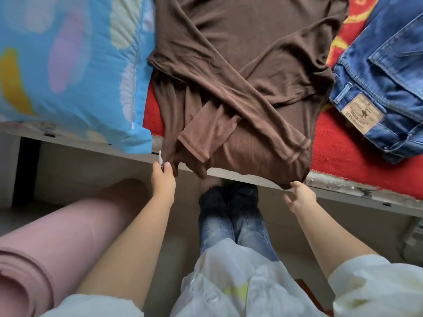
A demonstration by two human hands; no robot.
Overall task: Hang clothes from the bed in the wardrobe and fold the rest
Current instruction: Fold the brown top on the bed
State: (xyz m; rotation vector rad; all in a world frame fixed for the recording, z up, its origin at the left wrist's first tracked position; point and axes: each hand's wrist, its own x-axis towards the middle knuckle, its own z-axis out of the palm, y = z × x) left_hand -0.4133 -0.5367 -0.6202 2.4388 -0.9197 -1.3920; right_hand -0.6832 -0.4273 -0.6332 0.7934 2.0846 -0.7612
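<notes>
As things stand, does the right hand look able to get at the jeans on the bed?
Probably yes. The right hand sits at the brown top's lower corner by the bed edge, and the jeans lie just beyond it on the red cover, with nothing between them.

Jeans (386,72) cut off at right edge.

Bed (338,156): top (240,53), jeans (389,65), pillow (68,65)
</notes>
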